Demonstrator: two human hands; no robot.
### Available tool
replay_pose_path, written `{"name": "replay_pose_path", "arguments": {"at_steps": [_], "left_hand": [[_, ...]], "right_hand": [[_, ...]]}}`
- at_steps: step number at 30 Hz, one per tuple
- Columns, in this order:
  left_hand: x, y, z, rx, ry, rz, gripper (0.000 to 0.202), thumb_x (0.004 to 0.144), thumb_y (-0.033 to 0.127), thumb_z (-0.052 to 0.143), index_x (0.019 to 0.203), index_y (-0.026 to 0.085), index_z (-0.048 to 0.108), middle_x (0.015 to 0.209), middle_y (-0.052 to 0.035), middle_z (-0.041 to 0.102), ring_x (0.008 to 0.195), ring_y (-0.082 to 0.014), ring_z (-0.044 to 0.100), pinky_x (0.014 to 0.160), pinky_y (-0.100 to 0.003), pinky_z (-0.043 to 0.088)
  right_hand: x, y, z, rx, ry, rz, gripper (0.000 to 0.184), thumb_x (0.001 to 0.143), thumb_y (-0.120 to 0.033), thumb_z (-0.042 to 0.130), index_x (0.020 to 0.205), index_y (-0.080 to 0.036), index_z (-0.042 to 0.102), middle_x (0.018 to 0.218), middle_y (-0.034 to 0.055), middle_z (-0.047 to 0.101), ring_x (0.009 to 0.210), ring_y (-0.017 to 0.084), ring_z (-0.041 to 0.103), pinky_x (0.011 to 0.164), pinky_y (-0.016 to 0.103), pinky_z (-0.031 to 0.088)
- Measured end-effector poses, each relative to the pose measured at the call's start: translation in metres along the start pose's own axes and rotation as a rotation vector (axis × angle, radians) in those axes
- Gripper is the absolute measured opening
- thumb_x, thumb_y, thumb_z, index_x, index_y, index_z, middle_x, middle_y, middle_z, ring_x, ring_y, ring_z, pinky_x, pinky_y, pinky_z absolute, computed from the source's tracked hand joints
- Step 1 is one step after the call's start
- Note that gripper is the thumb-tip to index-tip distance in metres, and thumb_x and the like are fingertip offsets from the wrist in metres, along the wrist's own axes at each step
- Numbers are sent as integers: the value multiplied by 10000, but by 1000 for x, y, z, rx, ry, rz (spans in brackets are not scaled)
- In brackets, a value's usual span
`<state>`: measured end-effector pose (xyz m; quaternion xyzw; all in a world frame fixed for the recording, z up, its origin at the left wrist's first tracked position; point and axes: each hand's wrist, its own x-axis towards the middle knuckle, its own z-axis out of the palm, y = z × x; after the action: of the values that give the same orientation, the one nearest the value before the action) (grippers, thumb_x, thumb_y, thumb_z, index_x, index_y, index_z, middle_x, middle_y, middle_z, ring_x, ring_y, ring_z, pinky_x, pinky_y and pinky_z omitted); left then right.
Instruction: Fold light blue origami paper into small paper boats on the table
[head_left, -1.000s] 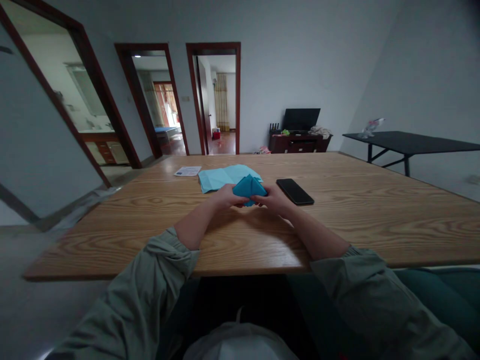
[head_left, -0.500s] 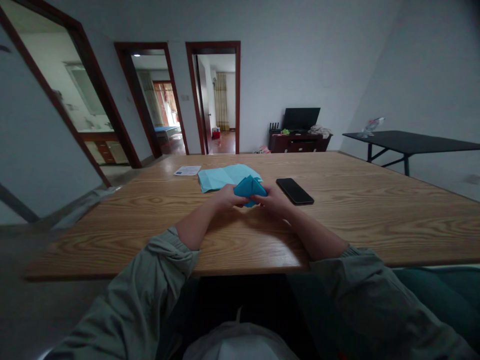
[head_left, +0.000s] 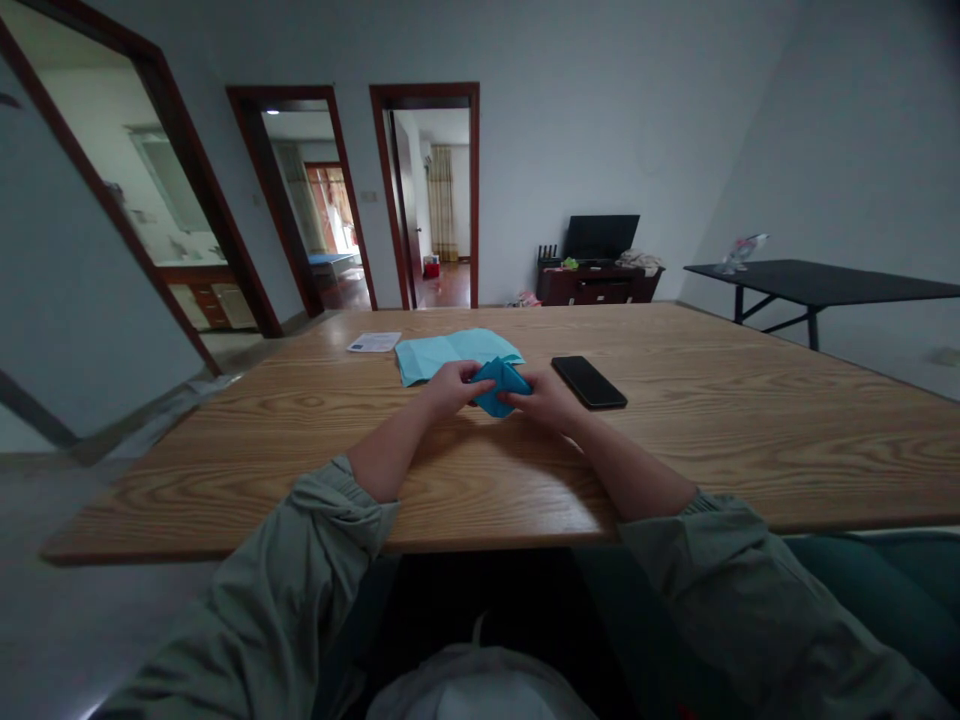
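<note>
Between my two hands is a small piece of folded blue paper [head_left: 495, 400], held just above the wooden table [head_left: 300, 480]. My left hand [head_left: 454, 388] pinches its left side, the thumb lying across the front. On the right side, my right hand [head_left: 546, 400] grips it with the thumb on the near face. The fingers behind the paper are partly hidden. Sheets of lighter blue creased paper [head_left: 442, 350] lie flat just beyond my left hand. A black smartphone [head_left: 589, 382] rests to the right of my right hand.
A small white printed card [head_left: 374, 342] lies at the table's far left. Farther off, a black folding table [head_left: 817, 283] carries a clear plastic item [head_left: 741, 254]. A dark cabinet [head_left: 596, 287] with a monitor [head_left: 601, 237] stands by the back wall.
My left hand has shifted its grip, its thumb now higher across the paper's front. The folded paper has tilted and its outline looks different. My right hand stays nearly in place.
</note>
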<state>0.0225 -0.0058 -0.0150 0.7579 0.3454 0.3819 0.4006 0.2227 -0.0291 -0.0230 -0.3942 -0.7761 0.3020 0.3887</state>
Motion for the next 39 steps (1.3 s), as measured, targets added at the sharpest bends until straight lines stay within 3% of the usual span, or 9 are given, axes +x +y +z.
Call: {"name": "replay_pose_path", "arguments": {"at_steps": [6,10,18,29,39], "left_hand": [[-2,6,1,267,114,128,293,739,407,618,735,114,622,616,23,523,581,-101,460,534,-215,348],[-4,10,3,383,82,142,268,758,390,581,733,127,628,622,26,532,600,-110,458,546,-223,331],[-11,22,11,399,82,170,281,766,383,571,939,166,617,817,-10,627,739,-146,549,674,-248,412],[-7,22,20,368,161,209,135,709,240,533,825,174,514,689,43,491,648,-109,437,596,-224,360],[-6,19,10,382,149,208,133,706,235,509,809,166,557,702,34,508,659,-117,433,610,-227,351]], "right_hand": [[1,-5,0,-110,159,-65,283,761,-391,604,887,-155,695,741,9,651,689,158,563,648,262,445],[2,-9,-1,-51,264,-90,325,746,-426,632,928,-164,693,810,34,684,687,156,578,630,262,449],[2,-11,0,-10,228,-75,327,756,-443,614,886,-156,701,781,41,693,647,144,577,579,246,435],[4,-10,2,-68,186,-52,325,765,-431,595,907,-163,711,837,54,695,738,180,597,648,273,456],[4,-6,0,-131,198,-40,302,751,-417,592,843,-143,681,741,32,652,573,114,493,544,239,386]]}}
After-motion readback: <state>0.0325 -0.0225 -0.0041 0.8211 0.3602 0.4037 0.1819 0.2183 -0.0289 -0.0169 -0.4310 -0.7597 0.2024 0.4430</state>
